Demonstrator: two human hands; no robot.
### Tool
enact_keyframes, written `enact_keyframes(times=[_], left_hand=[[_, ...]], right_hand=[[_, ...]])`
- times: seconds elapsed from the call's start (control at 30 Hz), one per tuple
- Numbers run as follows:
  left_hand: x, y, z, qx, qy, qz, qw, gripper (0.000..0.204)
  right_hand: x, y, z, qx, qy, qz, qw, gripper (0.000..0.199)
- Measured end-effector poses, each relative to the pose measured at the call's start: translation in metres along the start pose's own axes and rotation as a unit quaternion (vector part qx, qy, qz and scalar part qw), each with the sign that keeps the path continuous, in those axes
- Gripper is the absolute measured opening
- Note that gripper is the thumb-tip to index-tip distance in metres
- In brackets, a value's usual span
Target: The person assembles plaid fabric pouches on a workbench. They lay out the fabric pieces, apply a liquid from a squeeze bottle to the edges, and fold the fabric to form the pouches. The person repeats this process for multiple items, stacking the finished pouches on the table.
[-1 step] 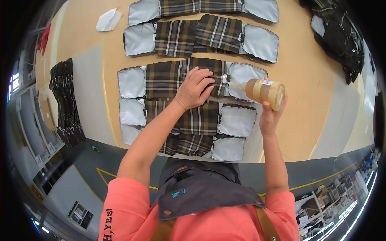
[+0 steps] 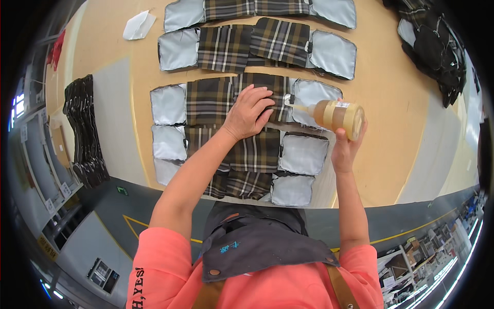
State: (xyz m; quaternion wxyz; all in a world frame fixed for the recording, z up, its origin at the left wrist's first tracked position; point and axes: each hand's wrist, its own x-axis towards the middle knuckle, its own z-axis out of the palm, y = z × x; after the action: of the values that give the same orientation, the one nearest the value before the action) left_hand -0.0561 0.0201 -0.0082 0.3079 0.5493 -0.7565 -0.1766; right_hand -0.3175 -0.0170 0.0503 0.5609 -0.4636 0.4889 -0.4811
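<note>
Left hand presses flat, fingers spread, on the plaid fabric piece on the desk. Right hand grips a glue bottle, nozzle at the grey flap's edge. Gluing appears underway; progress on the other pieces cannot be judged.

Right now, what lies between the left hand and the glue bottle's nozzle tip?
In the head view, plaid fabric spans from left hand to glue bottle nozzle; nothing else.
</note>
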Motion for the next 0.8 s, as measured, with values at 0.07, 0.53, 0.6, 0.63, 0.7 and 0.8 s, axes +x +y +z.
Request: enact_keyframes(times=[0.07,0.53,0.6,0.63,0.7,0.8], left_hand=[[0.000,0.000,0.000,0.005,0.002,0.004,1.000,0.021],[-0.077,0.073,-0.017,-0.006,-0.160,0.054,0.986,0.025],[-0.090,0.069,-0.021,-0.008,-0.160,0.032,0.986,0.025],[-0.094,0.068,-0.021,-0.010,-0.162,0.028,0.986,0.025],[-0.099,0.068,-0.023,-0.016,-0.160,0.020,0.987,0.024],[-0.099,0.069,-0.023,-0.018,-0.150,0.014,0.988,0.025]], right_hand=[[-0.004,0.004,-0.002,0.063,0.032,0.055,0.996,0.072],[-0.097,-0.033,-0.042,0.153,0.098,0.089,0.979,0.067],[-0.109,-0.021,-0.031,0.092,0.070,0.051,0.992,0.072],[-0.112,-0.017,-0.026,0.061,0.056,0.033,0.996,0.075],[-0.114,-0.012,-0.015,0.036,0.035,0.027,0.998,0.079],[-0.113,-0.001,-0.010,0.015,0.012,0.020,1.000,0.080]])
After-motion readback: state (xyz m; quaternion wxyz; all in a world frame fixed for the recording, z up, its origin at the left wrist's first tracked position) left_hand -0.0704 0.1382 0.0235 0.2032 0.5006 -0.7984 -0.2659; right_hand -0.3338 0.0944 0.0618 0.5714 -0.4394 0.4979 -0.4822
